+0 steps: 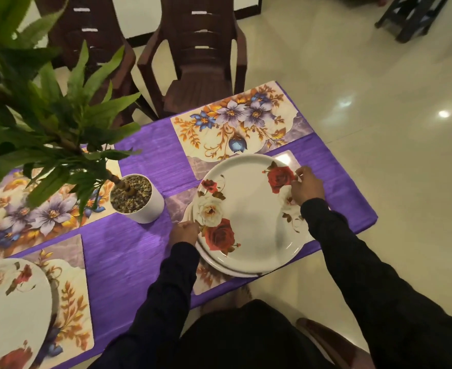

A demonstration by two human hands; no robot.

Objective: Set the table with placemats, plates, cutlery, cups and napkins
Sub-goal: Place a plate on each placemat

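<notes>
Gripping a stack of rose-patterned plates (248, 217) at opposite rims above the near-right placemat (178, 202).

The left hand (185, 231) pinches the stack's rim on the side towards the potted plant (137, 198), fingers curled at the edge; the right hand (306, 186) pinches the opposite rim, on the side away from the plant, thumb and fingers closed on the lip. A second rim shows beneath the top plate, so more than one plate is held. The grip line runs diagonally across the round stack, which has no long axis of its own. Beyond the stack from the person, beside the plant, lies a bare placemat (235, 123) facing a chair (200, 57); the right hand is the nearer to it. Left of the plant, another plate (12, 312) already sits on its mat.
</notes>
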